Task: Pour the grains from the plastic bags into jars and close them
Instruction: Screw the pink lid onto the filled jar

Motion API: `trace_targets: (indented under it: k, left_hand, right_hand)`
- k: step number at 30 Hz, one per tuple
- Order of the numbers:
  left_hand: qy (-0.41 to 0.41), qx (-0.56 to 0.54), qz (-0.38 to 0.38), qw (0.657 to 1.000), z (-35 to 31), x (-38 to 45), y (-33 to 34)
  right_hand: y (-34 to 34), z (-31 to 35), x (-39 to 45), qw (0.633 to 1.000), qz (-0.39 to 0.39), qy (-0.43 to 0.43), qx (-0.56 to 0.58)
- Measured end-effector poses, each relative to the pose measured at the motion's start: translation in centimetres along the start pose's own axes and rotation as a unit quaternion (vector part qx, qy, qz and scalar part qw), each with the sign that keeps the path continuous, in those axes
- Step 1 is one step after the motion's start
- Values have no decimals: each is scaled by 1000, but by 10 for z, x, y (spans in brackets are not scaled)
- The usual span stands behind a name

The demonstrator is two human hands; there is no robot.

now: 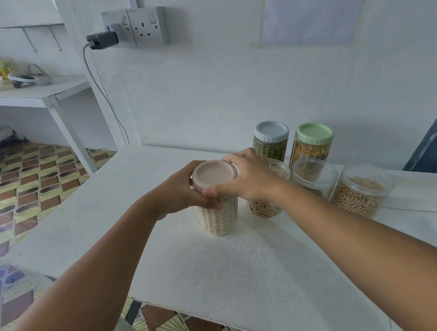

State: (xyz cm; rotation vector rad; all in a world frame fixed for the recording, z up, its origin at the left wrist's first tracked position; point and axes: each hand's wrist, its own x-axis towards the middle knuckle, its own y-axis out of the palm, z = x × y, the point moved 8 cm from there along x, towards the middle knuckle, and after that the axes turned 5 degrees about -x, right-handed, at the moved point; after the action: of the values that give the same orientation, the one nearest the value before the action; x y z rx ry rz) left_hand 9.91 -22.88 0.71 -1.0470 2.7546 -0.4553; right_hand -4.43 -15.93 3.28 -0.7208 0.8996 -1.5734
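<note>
**Putting the Lid on the Rice Jar**

In the middle of the frame a tall jar (218, 215) full of small white grains stands on the white table (109, 201). A pink lid (214, 175) sits on top of it. The left hand (180, 192) wraps around the jar just under the lid, fingers curled tight on it. The right hand (250, 178) holds the lid from the other side, its fingers and thumb curled around the rim. It looks like the person is twisting the lid shut.

Just right of the hands are more jars. Two at the back are closed, one with a grey lid (271, 131) and one with a green lid (314, 133). Three in front have clear tops: one partly hidden behind the right hand (264, 208), one that looks almost empty (314, 175), and one with round tan grains (360, 195). No plastic bags show anywhere.

What could go wrong? The lid may go on crooked if it is turned while tilted, and then it will not close well. The right wrist is very near the jar behind it, so a big twist could bump it. If the left hand lets go too soon, the tall jar could tip and spill grains.
</note>
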Motion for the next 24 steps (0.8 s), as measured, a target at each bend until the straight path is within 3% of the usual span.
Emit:
trace_targets:
  k: [5, 24]
  left_hand:
    - [6, -1, 2, 1000, 0, 2, 3]
    - [16, 8, 42, 999, -12, -6, 38]
  right_hand:
    - [2, -2, -6, 997, -73, 17, -12]
    - [-15, -23, -45, 997, -70, 34, -17]
